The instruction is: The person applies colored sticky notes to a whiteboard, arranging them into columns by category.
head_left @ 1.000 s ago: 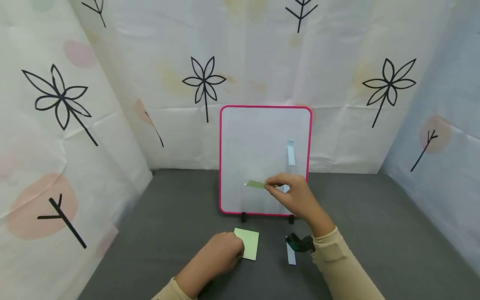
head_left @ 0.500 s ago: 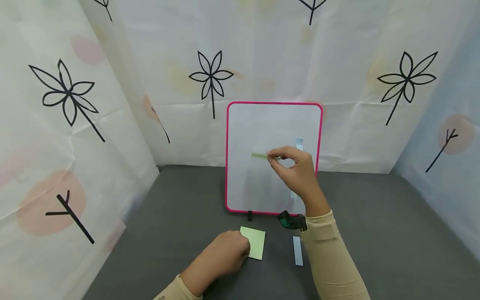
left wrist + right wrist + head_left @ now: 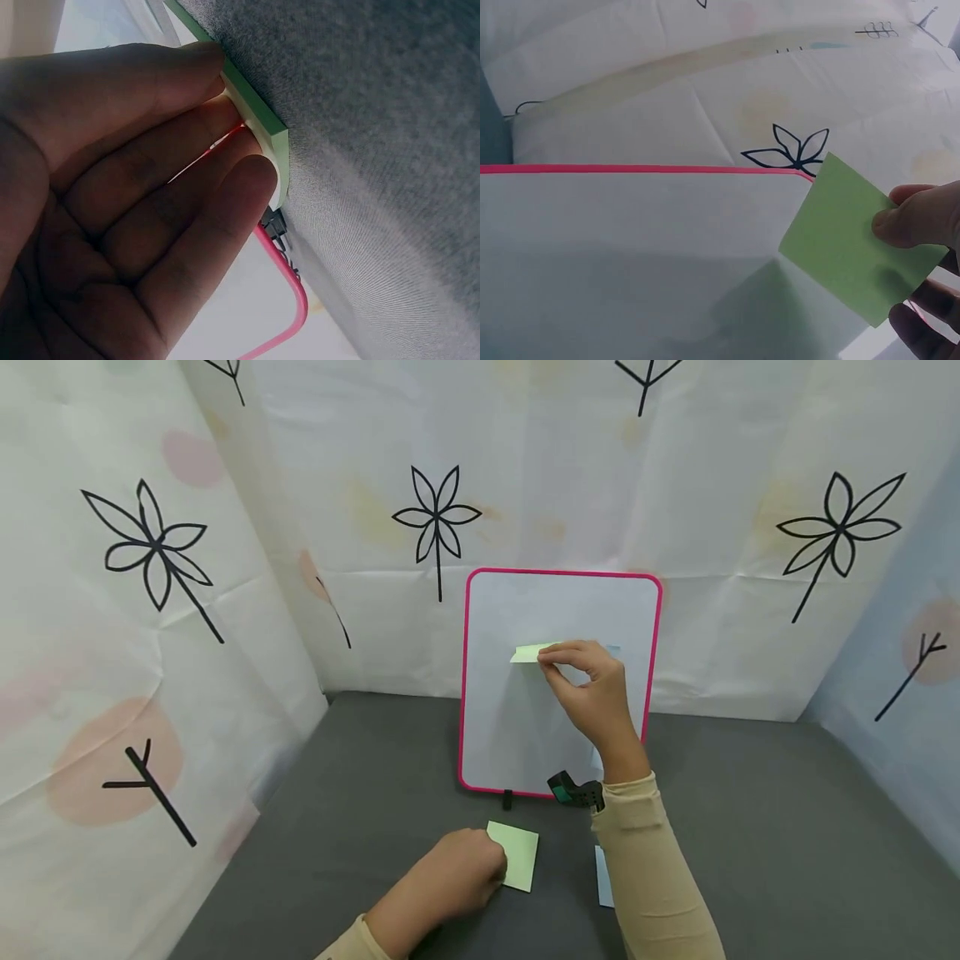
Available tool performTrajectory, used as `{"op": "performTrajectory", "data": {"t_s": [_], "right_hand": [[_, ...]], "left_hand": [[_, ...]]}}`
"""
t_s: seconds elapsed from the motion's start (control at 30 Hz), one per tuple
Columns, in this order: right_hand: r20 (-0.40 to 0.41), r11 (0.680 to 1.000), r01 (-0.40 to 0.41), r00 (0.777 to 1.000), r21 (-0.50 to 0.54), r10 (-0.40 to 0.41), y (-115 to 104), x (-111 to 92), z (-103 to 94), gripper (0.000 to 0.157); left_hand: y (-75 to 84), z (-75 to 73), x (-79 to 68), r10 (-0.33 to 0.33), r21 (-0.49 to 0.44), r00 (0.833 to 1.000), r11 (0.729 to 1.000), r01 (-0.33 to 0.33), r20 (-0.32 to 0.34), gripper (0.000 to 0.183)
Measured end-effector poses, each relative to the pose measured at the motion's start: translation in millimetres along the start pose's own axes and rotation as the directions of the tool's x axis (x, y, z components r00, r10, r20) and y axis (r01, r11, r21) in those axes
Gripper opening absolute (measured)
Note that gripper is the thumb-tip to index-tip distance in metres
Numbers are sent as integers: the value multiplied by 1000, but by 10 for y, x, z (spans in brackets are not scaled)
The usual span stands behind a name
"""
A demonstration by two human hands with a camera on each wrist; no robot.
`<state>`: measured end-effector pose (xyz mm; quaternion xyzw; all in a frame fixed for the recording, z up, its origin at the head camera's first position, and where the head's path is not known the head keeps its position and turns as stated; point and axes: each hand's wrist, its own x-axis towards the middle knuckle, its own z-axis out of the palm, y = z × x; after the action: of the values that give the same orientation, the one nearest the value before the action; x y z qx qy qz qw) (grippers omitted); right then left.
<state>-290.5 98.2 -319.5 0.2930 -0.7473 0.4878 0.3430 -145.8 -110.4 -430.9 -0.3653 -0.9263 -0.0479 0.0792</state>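
Centre of the head view: the right hand (image 3: 592,689) is pinching a green sticky note (image 3: 531,652) between thumb and fingertips against the pink-framed whiteboard (image 3: 525,610). Lower centre, the left hand (image 3: 457,881) is pressing nearly straight fingers against the note pad (image 3: 519,853). Judged best: lay the note flat, then press along its adhesive edge

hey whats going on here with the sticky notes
A person's right hand pinches a single green sticky note and holds it up against the pink-framed whiteboard, which stands upright on the grey table. The left hand rests on the green sticky-note pad lying in front of the board. A pale blue strip lies beside the right sleeve.
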Motion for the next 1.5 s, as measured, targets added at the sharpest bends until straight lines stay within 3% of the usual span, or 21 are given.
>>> {"op": "performTrajectory", "data": {"t_s": [0.27, 0.63, 1.23, 1.5], "right_hand": [[-2, 1000, 23, 1000, -18, -23, 25, -16, 8, 13], [147, 992, -15, 989, -122, 33, 12, 1, -3, 11], [241, 968, -36, 966, -247, 97, 46, -33, -41, 11], [280, 957, -64, 949, -284, 146, 70, -49, -68, 12]], "left_hand": [[31, -11, -13, 2, -3, 1000, 1000, -2, 0, 48], [26, -40, -21, -26, -22, 1000, 999, 27, 14, 47], [11, -8, -28, -22, -29, 999, 999, 21, -26, 46], [6, -6, 47, -39, -103, 999, 994, 43, 34, 50]]}}
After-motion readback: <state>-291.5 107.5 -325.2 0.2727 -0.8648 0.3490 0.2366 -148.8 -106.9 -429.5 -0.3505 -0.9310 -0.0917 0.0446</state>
